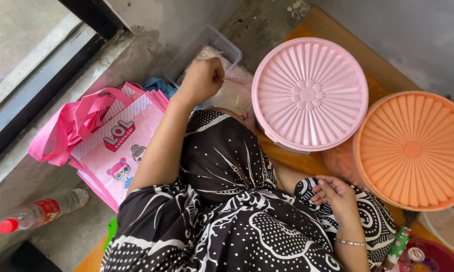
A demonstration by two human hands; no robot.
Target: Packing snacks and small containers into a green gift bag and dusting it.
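Observation:
My left hand (203, 78) reaches forward over a clear plastic box (189, 50) on the concrete floor. Its fingers are pinched together on the edge of a clear plastic bag (234, 90) that lies in and beside the box. My right hand (335, 194), with a thin bracelet on the wrist, rests loosely curled on my knee, on black-and-white patterned cloth, and holds nothing. A round pink ribbed container lid (309, 94) sits just right of the left hand.
A round orange ribbed lid (413, 149) lies at the right on a wooden board (307, 163). Pink paper gift bags (113, 138) lie at the left, and a plastic bottle with a red cap (40, 211) below them. A dark red bowl (431, 257) sits at the bottom right.

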